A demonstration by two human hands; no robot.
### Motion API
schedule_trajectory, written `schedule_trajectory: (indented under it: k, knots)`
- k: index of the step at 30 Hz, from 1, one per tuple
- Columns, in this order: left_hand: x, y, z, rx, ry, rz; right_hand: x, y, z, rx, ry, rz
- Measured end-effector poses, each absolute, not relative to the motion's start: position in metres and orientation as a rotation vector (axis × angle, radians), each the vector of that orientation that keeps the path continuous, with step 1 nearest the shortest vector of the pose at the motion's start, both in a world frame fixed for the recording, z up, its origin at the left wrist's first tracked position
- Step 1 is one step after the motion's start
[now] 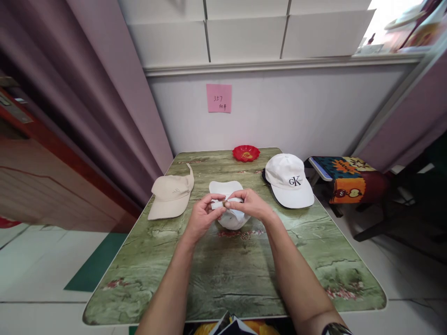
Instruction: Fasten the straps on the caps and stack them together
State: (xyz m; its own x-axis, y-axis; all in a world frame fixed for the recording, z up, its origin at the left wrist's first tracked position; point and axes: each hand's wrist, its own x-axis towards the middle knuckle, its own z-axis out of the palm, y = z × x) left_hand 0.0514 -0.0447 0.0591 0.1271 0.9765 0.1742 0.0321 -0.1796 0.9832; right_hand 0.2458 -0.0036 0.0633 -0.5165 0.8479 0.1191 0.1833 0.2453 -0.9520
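Observation:
Near the middle of the table lies a white cap [233,220], its brim pointing away from me and its back strap toward my hands. My left hand [204,214] pinches one side of the white strap [217,204] between thumb and fingers. On the other side, my right hand [252,204] has its thumb and fingertips closed on the strap by a small brownish buckle [225,203]. A beige cap [171,195] with one strap end sticking up rests to the left. To the right sits another white cap [288,181] with dark letters, over something black.
A red scalloped dish [246,153] stands at the back of the green wood-patterned table [240,279]. The wall behind carries a pink note [219,98]. At the right is a stool with a colourful cover [349,177]; a purple curtain [115,93] hangs at the left.

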Motion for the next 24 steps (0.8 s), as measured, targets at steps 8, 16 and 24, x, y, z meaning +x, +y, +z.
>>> schedule_trajectory:
  k: [8,16,24]
  knots:
    - [0.039,-0.04,0.056,1.488,1.106,0.997,0.244,-0.007,0.064,-1.018,-1.781,1.325]
    - [0.045,-0.037,0.051,1.369,1.084,1.141,0.242,-0.01,0.049,-0.988,-1.686,1.289]
    - [0.045,-0.033,0.054,1.356,1.093,1.032,0.24,-0.01,0.045,-1.065,-1.706,1.167]
